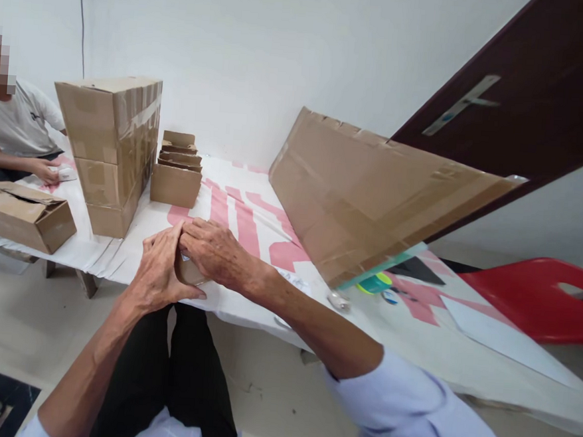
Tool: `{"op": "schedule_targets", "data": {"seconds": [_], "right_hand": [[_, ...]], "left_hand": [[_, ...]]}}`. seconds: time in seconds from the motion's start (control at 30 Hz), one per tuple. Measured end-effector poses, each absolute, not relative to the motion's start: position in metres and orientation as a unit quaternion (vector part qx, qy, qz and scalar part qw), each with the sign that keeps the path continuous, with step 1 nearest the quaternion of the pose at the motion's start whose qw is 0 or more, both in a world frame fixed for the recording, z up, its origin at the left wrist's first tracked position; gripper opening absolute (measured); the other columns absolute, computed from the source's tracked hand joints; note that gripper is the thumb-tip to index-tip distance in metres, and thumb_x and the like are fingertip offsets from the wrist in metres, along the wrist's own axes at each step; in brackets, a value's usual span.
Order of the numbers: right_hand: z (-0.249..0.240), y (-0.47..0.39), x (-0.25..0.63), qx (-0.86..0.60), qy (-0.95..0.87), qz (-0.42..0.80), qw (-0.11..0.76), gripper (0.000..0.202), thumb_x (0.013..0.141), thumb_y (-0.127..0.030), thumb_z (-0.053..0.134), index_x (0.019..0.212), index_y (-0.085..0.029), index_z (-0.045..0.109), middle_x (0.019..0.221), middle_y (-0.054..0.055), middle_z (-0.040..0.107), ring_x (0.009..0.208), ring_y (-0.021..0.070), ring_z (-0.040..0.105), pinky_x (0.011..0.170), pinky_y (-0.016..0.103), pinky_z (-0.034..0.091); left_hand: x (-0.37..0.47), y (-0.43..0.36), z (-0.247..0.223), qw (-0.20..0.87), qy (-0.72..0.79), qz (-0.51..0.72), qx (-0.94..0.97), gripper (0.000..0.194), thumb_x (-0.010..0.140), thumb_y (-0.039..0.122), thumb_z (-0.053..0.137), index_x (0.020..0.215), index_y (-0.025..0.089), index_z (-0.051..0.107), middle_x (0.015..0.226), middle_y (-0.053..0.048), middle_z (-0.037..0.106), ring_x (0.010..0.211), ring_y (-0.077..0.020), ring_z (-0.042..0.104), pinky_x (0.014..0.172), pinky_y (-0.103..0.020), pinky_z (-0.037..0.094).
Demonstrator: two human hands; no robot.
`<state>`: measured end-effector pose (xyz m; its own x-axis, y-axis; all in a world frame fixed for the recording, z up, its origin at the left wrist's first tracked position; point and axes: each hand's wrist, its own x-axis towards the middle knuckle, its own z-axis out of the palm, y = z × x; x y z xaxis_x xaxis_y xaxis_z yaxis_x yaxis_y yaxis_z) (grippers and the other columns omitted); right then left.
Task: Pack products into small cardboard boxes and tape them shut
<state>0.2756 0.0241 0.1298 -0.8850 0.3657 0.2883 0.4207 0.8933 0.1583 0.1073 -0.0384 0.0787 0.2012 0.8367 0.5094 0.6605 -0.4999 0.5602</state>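
At the front edge of the table, a small brown cardboard box (190, 274) sits between my hands, mostly covered by them. My left hand (161, 269) wraps round its left side, with the thumb along the near face. From the right, my right hand (216, 252) grips its upper part, fingers curled over the top. The fingertips of both hands meet near the box's far upper corner. Just beyond them stand several cardboard pieces or open cartons (175, 185), close together.
A tall stack of taped cartons (97, 158) rises left of centre, with a closed carton (27, 216) beside it. A large cardboard sheet (367, 197) leans at right near a tape roll (374, 283). A red chair (540, 296) stands far right; a person (18, 126) sits far left.
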Motion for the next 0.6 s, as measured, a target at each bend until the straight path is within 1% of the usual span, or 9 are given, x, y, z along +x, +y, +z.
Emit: {"op": "schedule_targets", "data": {"seconds": [0.17, 0.37, 0.5, 0.6], "right_hand": [[0.1294, 0.0248, 0.2751, -0.213, -0.963, -0.116, 0.117, 0.020, 0.104, -0.010, 0.051, 0.108, -0.013, 0.070, 0.111, 0.014, 0.070, 0.101, 0.0253, 0.059, 0.091, 0.041, 0.049], [0.1274, 0.0237, 0.2712, -0.213, -0.964, -0.130, 0.095, 0.022, 0.102, -0.008, 0.049, 0.109, -0.008, 0.070, 0.107, 0.018, 0.068, 0.100, 0.0280, 0.058, 0.091, 0.043, 0.049], [0.1263, 0.0239, 0.2718, -0.216, -0.962, -0.141, 0.088, 0.025, 0.103, -0.007, 0.046, 0.109, -0.008, 0.070, 0.108, 0.018, 0.068, 0.100, 0.0287, 0.057, 0.090, 0.044, 0.050], [0.1240, 0.0245, 0.2750, -0.205, -0.963, -0.140, 0.104, 0.026, 0.102, -0.007, 0.045, 0.111, -0.009, 0.069, 0.110, 0.018, 0.068, 0.102, 0.0291, 0.056, 0.092, 0.045, 0.049]], "left_hand": [[0.1066, -0.0384, 0.0769, 0.105, 0.487, 0.400, 0.770, 0.142, 0.049, 0.038, 0.104, 0.165, 0.024, 0.023, 0.154, -0.021, 0.056, 0.145, -0.0477, 0.051, 0.119, -0.063, 0.034], [0.1048, -0.0399, 0.0750, 0.103, 0.490, 0.402, 0.767, 0.143, 0.048, 0.038, 0.104, 0.165, 0.024, 0.023, 0.157, -0.022, 0.053, 0.147, -0.0478, 0.049, 0.120, -0.064, 0.033], [0.1047, -0.0395, 0.0749, 0.100, 0.488, 0.405, 0.766, 0.143, 0.047, 0.038, 0.105, 0.165, 0.025, 0.024, 0.155, -0.022, 0.055, 0.146, -0.0471, 0.050, 0.120, -0.063, 0.034], [0.1047, -0.0396, 0.0751, 0.096, 0.487, 0.404, 0.768, 0.145, 0.047, 0.037, 0.105, 0.165, 0.025, 0.023, 0.156, -0.022, 0.055, 0.146, -0.0476, 0.050, 0.119, -0.063, 0.035]]}}
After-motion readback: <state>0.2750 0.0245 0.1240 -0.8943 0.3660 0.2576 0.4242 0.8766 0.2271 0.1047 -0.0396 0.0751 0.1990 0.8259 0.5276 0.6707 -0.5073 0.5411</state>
